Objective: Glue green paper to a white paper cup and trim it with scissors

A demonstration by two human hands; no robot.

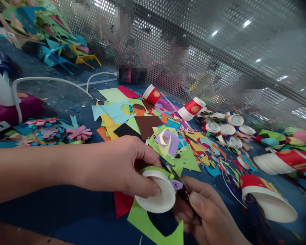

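My left hand (122, 166) is closed round a cut-down paper cup (159, 195), whose white round base faces me. Green paper wraps its rim, and a small purple paper piece (176, 184) with dark marks sticks out on the right. In my right hand (206, 207) is a pair of scissors (180, 178), their blades at the green paper beside the cup. The scissors' handles are mostly hidden by my fingers. Below the cup lies a green paper sheet (165, 229) with a curved cutout, next to a red paper piece (122, 204).
Coloured paper scraps (148, 126) cover the middle of the blue table. Paper cups (191, 109) lie behind them, with a stack (283, 161) and an open cup (270, 200) at right. Paper flowers (48, 131), a white cable (51, 80) and a purple device (28, 103) sit left. A perforated metal screen (153, 44) stands behind.
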